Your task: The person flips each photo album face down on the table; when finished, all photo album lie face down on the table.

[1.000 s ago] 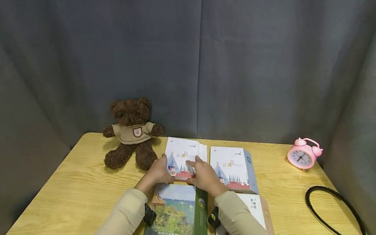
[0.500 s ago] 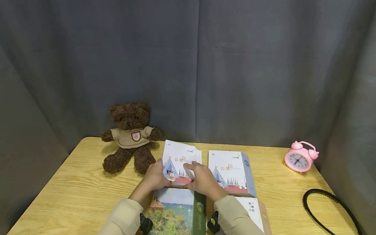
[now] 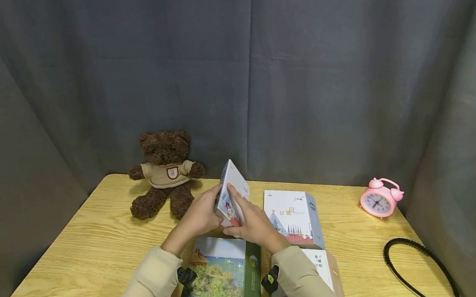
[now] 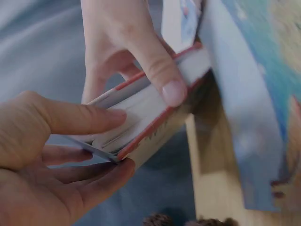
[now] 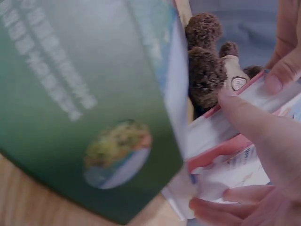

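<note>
A thick white book (image 3: 236, 177) with a tent drawing on its cover is held up on a slant near the back of the table. On its left side my left hand (image 3: 201, 215) grips it; my right hand (image 3: 256, 224) holds the right side, thumb and fingers around it. The left wrist view shows the book's page edge (image 4: 141, 113) between red-rimmed covers, with both thumbs across the pages. Just in front lies a green photo album (image 3: 218, 270) with a landscape cover. To the right lies a matching white book (image 3: 287, 213), its spine blue.
A brown teddy bear (image 3: 166, 170) in a beige shirt sits at the back left. Another white book (image 3: 324, 265) lies at front right, partly under the right sleeve (image 3: 301, 271). A pink alarm clock (image 3: 378, 199) and a black looped band (image 3: 393, 266) are at the right.
The white book has come up off the table in both hands. It has tipped from flat to steeply slanted, its cover now turned to the right.
</note>
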### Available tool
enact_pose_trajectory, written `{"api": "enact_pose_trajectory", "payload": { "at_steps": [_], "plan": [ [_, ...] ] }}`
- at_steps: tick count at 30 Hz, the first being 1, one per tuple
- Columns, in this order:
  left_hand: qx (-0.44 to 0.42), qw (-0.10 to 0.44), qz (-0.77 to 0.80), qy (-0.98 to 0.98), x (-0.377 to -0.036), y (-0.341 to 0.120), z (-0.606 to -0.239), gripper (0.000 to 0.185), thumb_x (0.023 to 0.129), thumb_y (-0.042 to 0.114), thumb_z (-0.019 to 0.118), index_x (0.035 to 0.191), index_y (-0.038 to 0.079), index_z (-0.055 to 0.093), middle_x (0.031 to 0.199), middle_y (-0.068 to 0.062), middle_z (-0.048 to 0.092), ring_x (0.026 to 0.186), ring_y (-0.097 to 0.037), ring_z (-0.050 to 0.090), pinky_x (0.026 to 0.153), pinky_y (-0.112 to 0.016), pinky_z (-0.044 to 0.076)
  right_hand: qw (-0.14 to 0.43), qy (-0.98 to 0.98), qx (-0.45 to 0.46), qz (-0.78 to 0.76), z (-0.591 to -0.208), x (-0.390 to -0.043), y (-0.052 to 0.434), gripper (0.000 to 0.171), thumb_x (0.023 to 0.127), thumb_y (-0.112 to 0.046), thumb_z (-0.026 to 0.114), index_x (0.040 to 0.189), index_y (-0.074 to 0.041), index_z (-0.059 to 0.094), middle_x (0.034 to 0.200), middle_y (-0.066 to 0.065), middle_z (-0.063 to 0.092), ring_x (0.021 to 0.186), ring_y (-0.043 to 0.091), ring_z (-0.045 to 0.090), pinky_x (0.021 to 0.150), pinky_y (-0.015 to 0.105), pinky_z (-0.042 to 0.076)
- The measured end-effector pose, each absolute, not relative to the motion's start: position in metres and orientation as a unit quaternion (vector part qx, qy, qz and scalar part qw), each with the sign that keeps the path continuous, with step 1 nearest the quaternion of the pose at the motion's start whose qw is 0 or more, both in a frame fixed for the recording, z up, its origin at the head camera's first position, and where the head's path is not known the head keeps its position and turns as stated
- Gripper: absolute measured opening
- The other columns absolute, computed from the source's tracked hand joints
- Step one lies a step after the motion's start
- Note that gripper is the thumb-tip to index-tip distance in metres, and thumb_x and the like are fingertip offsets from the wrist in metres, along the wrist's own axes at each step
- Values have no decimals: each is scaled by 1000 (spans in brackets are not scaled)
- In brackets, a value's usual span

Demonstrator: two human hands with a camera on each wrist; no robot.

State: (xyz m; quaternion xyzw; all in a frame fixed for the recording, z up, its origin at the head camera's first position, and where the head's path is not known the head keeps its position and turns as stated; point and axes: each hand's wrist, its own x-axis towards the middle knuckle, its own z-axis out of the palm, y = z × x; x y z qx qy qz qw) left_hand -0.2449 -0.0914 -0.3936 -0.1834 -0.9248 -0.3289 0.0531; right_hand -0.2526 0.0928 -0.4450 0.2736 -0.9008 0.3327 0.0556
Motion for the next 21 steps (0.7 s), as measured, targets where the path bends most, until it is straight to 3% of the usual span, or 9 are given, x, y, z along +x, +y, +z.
{"api": "enact_pose_trajectory", "payload": {
  "at_steps": [3, 8, 14, 21],
  "plan": [
    [-198, 56, -323, -924, -241, -86, -386, 82, 66, -9, 75, 144, -4, 48, 128, -23, 61, 97, -30, 61, 80, -43, 51, 65, -904, 276, 320, -436, -252, 94, 117, 74, -35, 90, 161, -31, 12, 128, 19, 61, 94, 29, 64, 78, 44, 51],
    [-223, 55, -337, -913, -235, -76, -378, 75, 69, 4, 84, 137, -5, 55, 130, -23, 61, 113, -38, 59, 92, -49, 50, 57, -904, 260, 334, -422, -250, 98, 115, 73, -25, 91, 161, -29, 18, 136, 21, 56, 109, 32, 62, 84, 46, 51],
    [-274, 51, -349, -895, -234, -68, -375, 64, 77, 21, 85, 130, -6, 61, 130, -20, 61, 113, -35, 61, 94, -47, 49, 79, -908, 258, 321, -408, -251, 102, 91, 76, -19, 89, 151, -10, 40, 139, 18, 54, 117, 35, 59, 93, 50, 50],
    [-291, 23, -368, -883, -235, -68, -375, 60, 76, 17, 82, 128, -6, 62, 139, -22, 54, 122, -41, 55, 99, -51, 46, 70, -917, 244, 308, -400, -249, 105, 91, 71, -19, 92, 147, -2, 45, 132, 19, 56, 112, 37, 59, 93, 53, 49]
  ]
}}
